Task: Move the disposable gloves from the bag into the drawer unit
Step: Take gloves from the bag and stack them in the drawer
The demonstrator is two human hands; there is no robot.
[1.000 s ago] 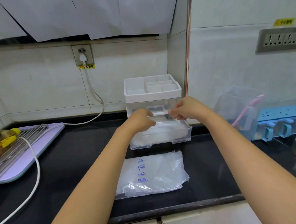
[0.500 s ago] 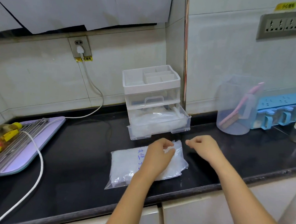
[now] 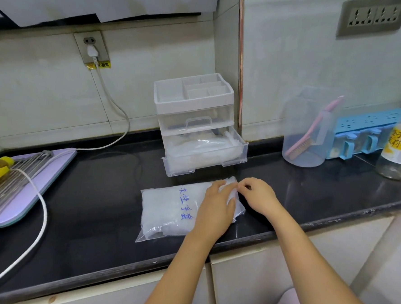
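Moved since half a second ago: right hand [image 3: 259, 196], off the bare table [image 3: 103, 193] and onto the open end of the bag [image 3: 165, 210]; left hand [image 3: 215, 208] slid further up that same end. Drawer unit [image 3: 195, 109] in place as before, bottom drawer [image 3: 203, 165] pulled out as before.

Hands: left laid across the right part of the bag, fingertips curled into the crumpled mouth. Right close beside it, fingertips pinching the same crumpled film. Both gripping the bag, nothing else held.

Location of gloves [image 3: 202, 149]: a pale heap lying in the pulled-out drawer, apparently part of the stock; remainder inside the bag, flat on the table just in front of the drawer unit and not touching it.

Handling, as judged: very light, limp, no stiffness at all. Thin slick film, likely to cling in a wad, slide out in a clump or shed single sheets. Not fragile, though liable to tear if snagged. Best hold: one hand pinning and spreading the mouth, the other reaching in and pinching the stack through its full thickness near the mouth end. Lifting by the closed bottom likely to spill the lot.

Materials: bag of clear soft plastic, wrinkled, blue handwriting on the face, contents milky white. Drawer unit of clear hard plastic with white frame, boxy, divided tray on top, moulded handle on the closed upper drawer. Table top black, glossy, hard. Well apart to the right: translucent jug [image 3: 304, 120] with a pink brush [image 3: 298, 150] standing in it.
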